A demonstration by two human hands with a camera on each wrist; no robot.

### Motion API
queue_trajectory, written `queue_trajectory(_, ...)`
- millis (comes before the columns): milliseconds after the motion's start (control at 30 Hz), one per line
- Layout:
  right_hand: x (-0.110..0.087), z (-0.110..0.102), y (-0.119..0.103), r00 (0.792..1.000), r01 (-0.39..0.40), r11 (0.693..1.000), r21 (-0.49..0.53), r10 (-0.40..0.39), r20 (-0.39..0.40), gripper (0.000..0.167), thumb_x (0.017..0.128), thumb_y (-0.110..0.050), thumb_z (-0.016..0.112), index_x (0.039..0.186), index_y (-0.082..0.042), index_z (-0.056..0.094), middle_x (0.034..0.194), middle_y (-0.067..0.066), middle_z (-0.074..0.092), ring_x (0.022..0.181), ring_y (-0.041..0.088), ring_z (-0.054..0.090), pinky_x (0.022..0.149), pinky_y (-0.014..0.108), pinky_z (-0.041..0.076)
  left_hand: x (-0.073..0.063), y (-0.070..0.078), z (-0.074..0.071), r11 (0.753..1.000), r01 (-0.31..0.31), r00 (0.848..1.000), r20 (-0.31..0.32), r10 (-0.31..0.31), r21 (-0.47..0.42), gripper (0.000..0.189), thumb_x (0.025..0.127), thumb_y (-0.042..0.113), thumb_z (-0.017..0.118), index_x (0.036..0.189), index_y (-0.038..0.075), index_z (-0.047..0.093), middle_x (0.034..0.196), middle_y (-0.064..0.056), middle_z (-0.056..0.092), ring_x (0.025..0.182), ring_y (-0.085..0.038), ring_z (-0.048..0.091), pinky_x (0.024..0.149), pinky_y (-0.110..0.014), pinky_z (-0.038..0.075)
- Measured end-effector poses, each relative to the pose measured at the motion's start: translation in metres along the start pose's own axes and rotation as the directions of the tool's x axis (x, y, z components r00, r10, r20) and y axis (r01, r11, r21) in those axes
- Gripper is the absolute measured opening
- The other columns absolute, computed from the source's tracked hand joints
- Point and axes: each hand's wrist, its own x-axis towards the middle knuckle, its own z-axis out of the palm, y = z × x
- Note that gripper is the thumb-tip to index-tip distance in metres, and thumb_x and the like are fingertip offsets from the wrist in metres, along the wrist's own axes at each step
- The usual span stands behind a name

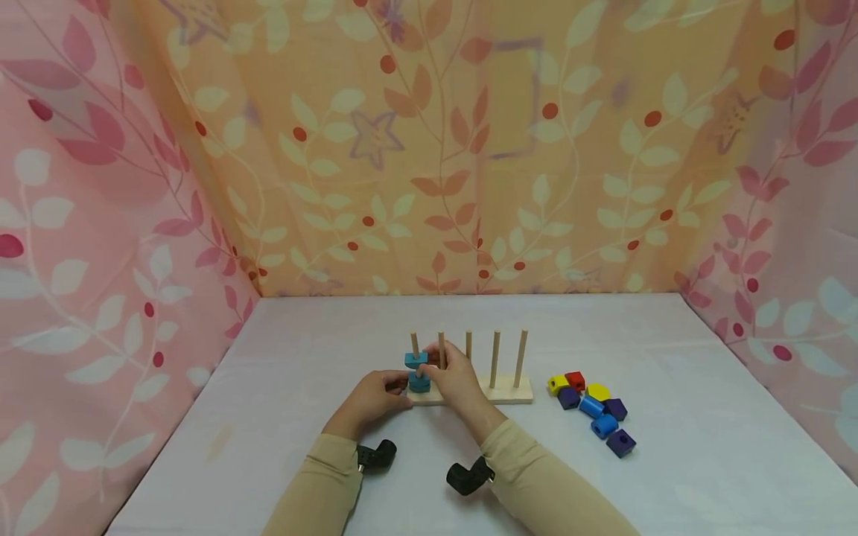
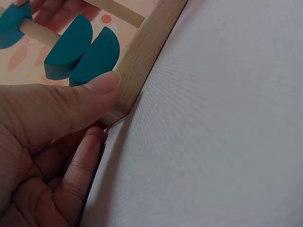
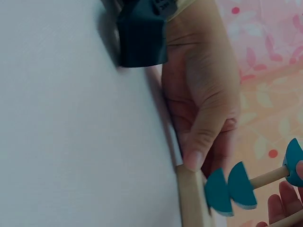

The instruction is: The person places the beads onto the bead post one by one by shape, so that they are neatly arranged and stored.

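Note:
A wooden peg stand [image 1: 511,391] has several upright pegs in a row. My left hand [image 1: 372,400] grips the left end of its base, thumb on the near edge and fingers curled behind. Two teal half-round blocks [image 3: 242,185] sit low on the leftmost peg [image 1: 414,341], one over the other. Higher on that peg is a third teal half-round block [image 2: 13,24], threaded on the wood with a gap beneath it. My right hand [image 1: 461,381] pinches this upper block from the right, its fingers reaching round the second peg [image 1: 442,351].
Right of the stand lies a loose group of blocks: a yellow block [image 1: 557,384], a red block [image 1: 575,380], a yellow round block [image 1: 598,392], blue cylinders [image 1: 605,426] and purple blocks [image 1: 621,444]. Patterned curtains [image 1: 442,149] surround the white table [image 1: 268,350].

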Motion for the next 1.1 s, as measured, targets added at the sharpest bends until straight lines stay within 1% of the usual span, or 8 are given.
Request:
queue_trajectory(100, 0.000, 0.000, 0.006, 1.000, -0.018, 1.000, -0.012, 0.018, 0.005, 0.022, 0.081, -0.005, 0.066, 0.102, -0.002, 0.059, 0.099, 0.012, 0.063, 0.096, 0.024, 0.058, 0.086, 0.039, 0.046, 0.001, -0.001, 0.000, 1.000, -0.007, 1.000, -0.007, 0.007, 0.017, 0.051, 0.071, 0.023, 0.078, 0.118, 0.012, 0.062, 0.114, -0.003, 0.062, 0.103, -0.014, 0.056, 0.089, -0.035, 0.046)
queue_trajectory(267, 0.000, 0.002, 0.014, 0.999, -0.031, 0.998, -0.050, 0.032, 0.019, 0.023, 0.081, -0.005, 0.066, 0.103, -0.001, 0.058, 0.103, 0.014, 0.063, 0.102, 0.027, 0.056, 0.089, 0.042, 0.044, 0.002, -0.002, 0.000, 1.000, -0.018, 1.000, -0.013, 0.018, 0.022, 0.049, 0.071, 0.021, 0.078, 0.116, 0.010, 0.063, 0.113, -0.004, 0.063, 0.103, -0.015, 0.057, 0.089, -0.035, 0.046)
queue_trajectory(333, -0.001, 0.002, 0.016, 0.999, -0.036, 0.997, -0.067, 0.038, 0.025, 0.024, 0.081, -0.004, 0.066, 0.103, 0.000, 0.058, 0.102, 0.014, 0.062, 0.100, 0.028, 0.057, 0.088, 0.042, 0.044, 0.002, -0.002, 0.000, 1.000, -0.018, 1.000, -0.012, 0.018, 0.018, 0.049, 0.071, 0.020, 0.078, 0.117, 0.010, 0.063, 0.114, -0.004, 0.062, 0.103, -0.015, 0.057, 0.089, -0.035, 0.046)
queue_trajectory(467, -0.002, 0.003, 0.017, 0.997, -0.069, 0.994, -0.088, 0.071, 0.025, 0.022, 0.081, -0.003, 0.067, 0.101, -0.001, 0.058, 0.098, 0.011, 0.062, 0.095, 0.024, 0.058, 0.085, 0.038, 0.046, 0.001, -0.001, 0.000, 1.000, -0.011, 1.000, -0.010, 0.011, 0.006, 0.049, 0.071, 0.020, 0.078, 0.117, 0.010, 0.063, 0.115, -0.005, 0.062, 0.105, -0.016, 0.056, 0.090, -0.036, 0.045)
queue_trajectory(633, 0.000, 0.002, 0.018, 0.997, -0.076, 0.992, -0.097, 0.077, 0.016, 0.022, 0.080, -0.002, 0.067, 0.100, -0.002, 0.059, 0.096, 0.009, 0.062, 0.092, 0.022, 0.058, 0.084, 0.036, 0.047, 0.001, 0.002, -0.001, 1.000, -0.009, 1.000, -0.009, 0.009, 0.000, 0.049, 0.072, 0.019, 0.078, 0.117, 0.010, 0.063, 0.117, -0.006, 0.061, 0.107, -0.017, 0.056, 0.091, -0.037, 0.045)
queue_trajectory(733, 0.000, 0.001, 0.017, 0.997, -0.074, 0.993, -0.096, 0.076, 0.021, 0.025, 0.080, -0.003, 0.067, 0.104, 0.000, 0.058, 0.099, 0.012, 0.062, 0.094, 0.024, 0.059, 0.084, 0.037, 0.047, 0.002, 0.003, 0.000, 1.000, -0.007, 1.000, -0.008, 0.007, 0.003, 0.049, 0.072, 0.019, 0.078, 0.117, 0.010, 0.063, 0.116, -0.006, 0.061, 0.106, -0.017, 0.056, 0.091, -0.037, 0.045)
queue_trajectory(933, -0.003, -0.003, 0.013, 0.998, -0.044, 0.994, -0.105, 0.048, 0.039, 0.039, 0.082, -0.005, 0.066, 0.118, 0.001, 0.054, 0.113, 0.017, 0.060, 0.106, 0.031, 0.057, 0.088, 0.039, 0.047, 0.002, 0.002, 0.001, 1.000, 0.012, 1.000, -0.013, -0.012, 0.005, 0.049, 0.072, 0.019, 0.078, 0.117, 0.011, 0.063, 0.115, -0.005, 0.062, 0.106, -0.017, 0.057, 0.091, -0.036, 0.045)
queue_trajectory(1100, -0.008, -0.007, 0.007, 0.999, -0.010, 0.995, -0.103, 0.015, 0.050, 0.043, 0.082, -0.005, 0.066, 0.122, 0.000, 0.053, 0.116, 0.018, 0.059, 0.109, 0.033, 0.054, 0.091, 0.043, 0.044, 0.001, 0.002, 0.002, 1.000, 0.021, 1.000, -0.010, -0.021, 0.010, 0.048, 0.072, 0.019, 0.078, 0.117, 0.011, 0.063, 0.114, -0.004, 0.062, 0.105, -0.016, 0.056, 0.091, -0.037, 0.045)
